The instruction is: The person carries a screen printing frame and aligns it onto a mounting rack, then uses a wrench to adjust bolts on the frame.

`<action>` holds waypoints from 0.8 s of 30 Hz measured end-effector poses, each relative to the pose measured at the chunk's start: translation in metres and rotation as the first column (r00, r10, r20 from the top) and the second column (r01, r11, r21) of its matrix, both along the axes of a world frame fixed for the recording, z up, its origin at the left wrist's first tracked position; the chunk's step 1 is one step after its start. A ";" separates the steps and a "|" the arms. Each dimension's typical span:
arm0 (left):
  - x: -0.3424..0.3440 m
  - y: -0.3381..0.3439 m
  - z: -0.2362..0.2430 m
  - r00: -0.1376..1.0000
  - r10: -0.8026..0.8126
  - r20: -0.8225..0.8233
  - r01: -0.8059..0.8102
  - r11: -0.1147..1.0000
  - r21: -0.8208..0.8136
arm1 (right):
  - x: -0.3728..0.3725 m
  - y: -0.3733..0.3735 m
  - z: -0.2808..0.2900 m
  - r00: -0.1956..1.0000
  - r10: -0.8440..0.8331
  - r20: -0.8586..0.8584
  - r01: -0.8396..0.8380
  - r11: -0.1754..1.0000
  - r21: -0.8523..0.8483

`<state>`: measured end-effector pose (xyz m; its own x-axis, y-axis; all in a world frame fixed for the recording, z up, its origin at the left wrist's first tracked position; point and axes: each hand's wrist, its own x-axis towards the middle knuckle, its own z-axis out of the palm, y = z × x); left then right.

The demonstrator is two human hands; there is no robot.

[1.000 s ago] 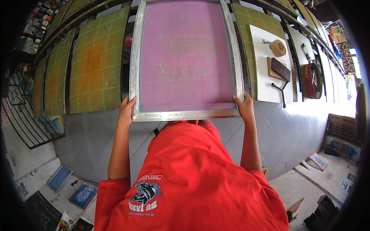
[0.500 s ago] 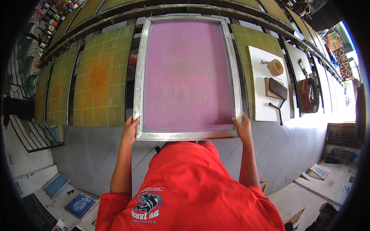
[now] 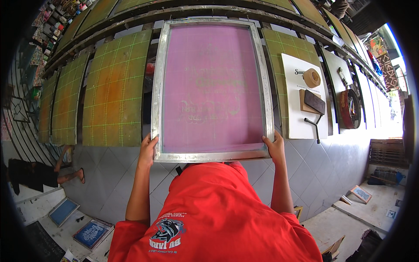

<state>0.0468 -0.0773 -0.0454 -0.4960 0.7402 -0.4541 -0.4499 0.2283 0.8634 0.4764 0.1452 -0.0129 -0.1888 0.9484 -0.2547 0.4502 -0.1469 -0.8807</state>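
Observation:
A screen-printing screen point(image 3: 209, 61) with pink mesh, faint green lettering and a silver metal frame spans the middle of the view, over the row of printing boards. My left hand point(image 3: 148, 147) is closed on the lower left side of its frame, and my right hand point(image 3: 275, 146) grips the lower right side, both thumbs on top. Just right of the screen, a white sheet point(image 3: 297, 126) lies on a green board, holding a roll of tan tape point(image 3: 312, 77), a dark block on a wooden piece point(image 3: 318, 101) and a black bent handle tool point(image 3: 315, 127).
Gridded boards point(image 3: 111, 87) line the left. At right, a round red-rimmed container point(image 3: 347, 109) sits on a board. A person in dark clothes point(image 3: 35, 172) is at the far left above the tiled floor point(image 3: 104, 170). Framed blue screens point(image 3: 91, 231) lie lower left.
Since a second ago the screen, held in both hands, sits lower in the view, along with the boards. The person at the far left has come further into view, with a leg and sandal showing.

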 end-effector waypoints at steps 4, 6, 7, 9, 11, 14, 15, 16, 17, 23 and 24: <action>-0.006 -0.007 -0.011 1.000 -0.018 -0.013 0.018 1.000 -0.002 | -0.003 0.000 0.005 1.000 0.005 0.021 -0.005 1.000 -0.007; -0.005 -0.008 -0.012 1.000 -0.021 -0.013 0.021 1.000 0.004 | -0.002 0.000 0.004 1.000 0.004 0.021 -0.004 1.000 -0.009; -0.005 -0.008 -0.012 1.000 -0.019 -0.011 0.019 1.000 0.010 | -0.002 0.000 0.004 1.000 -0.001 0.016 0.001 1.000 -0.007; -0.003 -0.007 -0.011 1.000 -0.006 -0.001 0.006 1.000 0.016 | -0.002 0.000 0.004 1.000 0.000 0.016 0.000 1.000 -0.008; 0.000 -0.005 -0.007 1.000 0.018 0.012 -0.018 1.000 0.015 | -0.002 0.001 0.005 1.000 0.012 0.027 -0.011 1.000 -0.014; 0.000 -0.005 -0.006 1.000 0.028 0.011 -0.028 1.000 0.000 | -0.002 0.001 0.005 1.000 0.019 0.005 -0.019 1.000 0.000; 0.001 -0.007 -0.006 1.000 0.030 0.001 -0.030 1.000 -0.004 | 0.001 -0.001 0.002 0.999 0.029 0.029 -0.029 1.000 0.006; 0.001 -0.006 -0.007 0.999 0.032 -0.010 -0.032 0.999 -0.009 | 0.003 0.001 -0.001 0.998 0.039 0.053 -0.040 0.999 0.011; 0.000 -0.005 -0.008 0.999 0.034 -0.020 -0.034 0.999 -0.014 | 0.004 0.003 -0.004 0.996 0.049 0.078 -0.051 0.999 0.015; -0.001 -0.007 -0.006 0.999 0.013 -0.031 -0.014 0.999 -0.033 | 0.003 0.001 -0.005 0.999 0.015 0.045 -0.015 1.000 0.002; -0.001 -0.006 -0.007 0.999 0.004 -0.044 -0.004 1.000 -0.016 | 0.003 0.001 -0.005 0.999 0.020 0.048 -0.020 1.000 -0.005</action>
